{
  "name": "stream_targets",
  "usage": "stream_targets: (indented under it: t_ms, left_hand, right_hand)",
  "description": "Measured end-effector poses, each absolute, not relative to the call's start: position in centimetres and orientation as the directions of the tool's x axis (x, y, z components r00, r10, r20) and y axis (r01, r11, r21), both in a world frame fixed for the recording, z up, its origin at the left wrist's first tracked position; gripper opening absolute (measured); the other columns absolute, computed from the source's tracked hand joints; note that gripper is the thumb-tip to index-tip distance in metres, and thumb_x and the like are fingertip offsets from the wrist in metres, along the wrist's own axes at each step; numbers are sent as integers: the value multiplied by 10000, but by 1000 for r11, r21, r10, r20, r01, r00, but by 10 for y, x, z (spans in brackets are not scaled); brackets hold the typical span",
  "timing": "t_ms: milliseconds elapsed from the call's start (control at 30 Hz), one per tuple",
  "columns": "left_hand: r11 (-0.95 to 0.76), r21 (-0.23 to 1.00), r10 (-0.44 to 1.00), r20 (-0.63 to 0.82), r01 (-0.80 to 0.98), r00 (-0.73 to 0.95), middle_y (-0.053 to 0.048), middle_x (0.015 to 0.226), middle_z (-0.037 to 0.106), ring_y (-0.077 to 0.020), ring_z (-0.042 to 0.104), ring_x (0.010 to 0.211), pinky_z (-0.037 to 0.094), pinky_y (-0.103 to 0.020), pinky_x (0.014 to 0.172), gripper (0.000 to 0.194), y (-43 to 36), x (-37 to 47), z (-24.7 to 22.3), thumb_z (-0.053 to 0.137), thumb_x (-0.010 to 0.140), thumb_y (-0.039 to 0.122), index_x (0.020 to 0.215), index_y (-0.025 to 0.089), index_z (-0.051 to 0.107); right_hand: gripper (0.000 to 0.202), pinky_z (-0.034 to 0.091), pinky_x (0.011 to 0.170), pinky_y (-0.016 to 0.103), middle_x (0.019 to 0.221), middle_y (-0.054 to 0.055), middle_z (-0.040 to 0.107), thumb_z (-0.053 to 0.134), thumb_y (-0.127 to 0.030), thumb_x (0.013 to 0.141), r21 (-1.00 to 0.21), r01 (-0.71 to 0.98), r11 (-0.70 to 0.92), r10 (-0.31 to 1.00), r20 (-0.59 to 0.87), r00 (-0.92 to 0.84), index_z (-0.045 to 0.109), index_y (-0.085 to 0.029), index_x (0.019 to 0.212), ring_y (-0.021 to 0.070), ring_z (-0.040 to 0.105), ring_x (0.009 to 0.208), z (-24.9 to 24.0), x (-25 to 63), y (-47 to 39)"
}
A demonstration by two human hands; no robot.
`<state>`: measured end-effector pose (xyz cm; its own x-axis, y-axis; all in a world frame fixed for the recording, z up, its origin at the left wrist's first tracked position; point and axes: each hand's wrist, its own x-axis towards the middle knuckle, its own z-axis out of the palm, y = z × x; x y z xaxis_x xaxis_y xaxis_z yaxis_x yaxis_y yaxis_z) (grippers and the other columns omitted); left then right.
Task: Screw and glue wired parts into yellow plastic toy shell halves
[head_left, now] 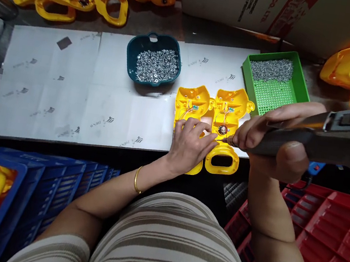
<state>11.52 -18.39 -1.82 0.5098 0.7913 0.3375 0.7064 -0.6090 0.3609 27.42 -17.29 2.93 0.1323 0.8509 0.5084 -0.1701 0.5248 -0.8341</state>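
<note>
Black driver in the closed right hand, bit pointing left; left hand half-curled, any pinch hidden. Right yellow shell lies between them at the bench's near edge, long axis near–far, left fingertips closest.

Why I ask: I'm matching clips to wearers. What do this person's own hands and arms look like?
The left hand and right hand are bare, without gloves. A thin, gold-coloured bangle circles the left wrist. Short, ribbed sleeves, striped off-white and grey-brown, cover the upper arms.
</note>
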Motion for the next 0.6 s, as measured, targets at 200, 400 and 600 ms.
stream_targets:
  t_ms: [200,400,600]
  left_hand:
    - [-571,497,820,307,653,483,-19,1044,710,-218,501,990,279,-403,842,185,-187,116,-24,575,947,341,941,256,739]
    - [-537,585,837,278,608,471,-13,1092,713,-218,505,1032,286,-409,882,182,-189,116,-28,576,950,324,985,258,741]
    - [-569,528,821,320,631,473,-28,1114,709,-237,513,1023,303,-407,859,271,-189,116,-28,667,878,418,1072,235,713]
  right_hand:
    - [286,521,493,384,502,-58,516,671,-568,790,-868,-160,470,883,461,90,610,-333,941,187,517,419,42,275,-181]
    - [245,473,418,277,534,-70,574,680,-482,800,-848,-223,480,872,488,19,631,-284,935,125,555,435,49,279,-181]
    - [396,465,444,290,489,-110,526,642,-663,766,-892,-69,447,894,447,27,606,-299,919,105,536,403,45,280,-181]
